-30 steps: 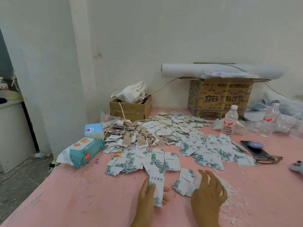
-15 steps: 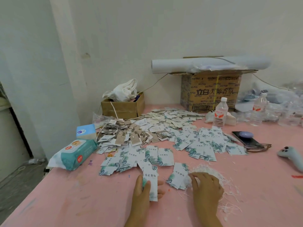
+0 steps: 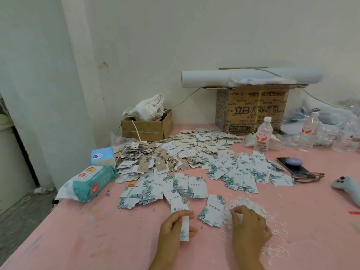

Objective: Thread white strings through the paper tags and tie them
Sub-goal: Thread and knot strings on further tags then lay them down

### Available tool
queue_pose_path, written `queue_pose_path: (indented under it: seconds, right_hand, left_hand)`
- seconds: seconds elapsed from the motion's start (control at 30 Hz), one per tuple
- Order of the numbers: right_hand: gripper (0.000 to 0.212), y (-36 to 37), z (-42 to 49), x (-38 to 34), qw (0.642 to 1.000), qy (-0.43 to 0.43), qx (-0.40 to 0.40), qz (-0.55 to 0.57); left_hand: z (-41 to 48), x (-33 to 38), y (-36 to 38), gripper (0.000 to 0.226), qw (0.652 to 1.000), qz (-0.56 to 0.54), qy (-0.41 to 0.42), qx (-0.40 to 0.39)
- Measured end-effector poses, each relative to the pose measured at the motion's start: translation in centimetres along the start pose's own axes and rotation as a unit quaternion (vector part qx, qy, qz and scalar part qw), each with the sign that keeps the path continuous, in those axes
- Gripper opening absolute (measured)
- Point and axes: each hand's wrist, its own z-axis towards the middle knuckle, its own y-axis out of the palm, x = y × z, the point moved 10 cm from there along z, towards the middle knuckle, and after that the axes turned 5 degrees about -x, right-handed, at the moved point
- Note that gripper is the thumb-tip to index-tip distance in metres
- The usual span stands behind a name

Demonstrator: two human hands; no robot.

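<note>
My left hand grips a long white paper tag with green leaf print, near the front edge of the pink table. My right hand lies on a loose pile of white strings, its curled fingers picking at the strands. A small stack of the same tags lies between my hands. More leaf-print tags are spread across the middle of the table. Behind them is a heap of beige tags with strings.
A wet-wipe pack and a blue tissue box lie at the left edge. Two cardboard boxes stand by the wall. Water bottles, a phone and a grey toy occupy the right side.
My right hand has drawn back from the tags onto the string pile and curled its fingers there. The left hand keeps hold of its tag. The view has shifted slightly.
</note>
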Motion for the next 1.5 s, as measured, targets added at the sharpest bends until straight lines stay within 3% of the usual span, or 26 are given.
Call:
queue_pose_path:
  seconds: [0.2,0.27,0.37,0.47,0.6,0.77,0.9,1.07,1.23,1.5]
  right_hand:
    - [0.016,-0.7,0.1,0.0,0.996,-0.010,0.034,0.087]
    - [0.018,-0.9,0.0,-0.8,0.992,-0.049,0.043,0.111]
    - [0.027,-0.6,-1.1,-3.8,0.974,-0.188,0.017,0.125]
    - [0.028,0.8,-4.0,-7.9,0.924,-0.374,-0.037,0.068]
    - [0.021,2.6,-6.6,-10.2,0.866,-0.489,-0.096,0.032]
    - [0.018,2.2,-5.7,-9.3,0.890,-0.446,-0.079,0.056]
    - [0.018,1.8,-5.1,-8.9,0.904,-0.418,-0.066,0.067]
    - [0.021,0.9,-2.4,-5.6,0.951,-0.251,-0.057,0.173]
    - [0.021,1.2,-1.8,-4.7,0.956,-0.205,-0.072,0.199]
    - [0.020,2.3,-0.7,-2.7,0.953,-0.120,-0.093,0.261]
  left_hand:
    - [0.0,0.1,0.1,0.034,1.000,-0.008,0.004,-0.004]
    - [0.0,0.2,0.2,0.030,1.000,-0.011,0.003,-0.006]
    - [-0.1,0.3,0.8,0.036,1.000,0.024,0.004,-0.014]
    - [-0.3,0.2,1.8,0.059,0.997,0.062,0.012,-0.036]
    - [-0.8,1.2,2.0,0.043,0.984,0.162,0.064,-0.021]
    - [-0.9,0.8,0.5,0.014,0.981,0.188,0.032,0.035]
    - [-0.9,0.6,0.5,0.016,0.986,0.162,0.021,0.034]
    - [-0.9,0.2,0.1,0.014,0.992,0.122,0.000,0.044]
    - [-1.0,0.3,0.1,0.016,0.994,0.099,0.000,0.047]
    - [-1.3,0.6,-2.7,0.022,0.989,0.001,0.032,0.145]
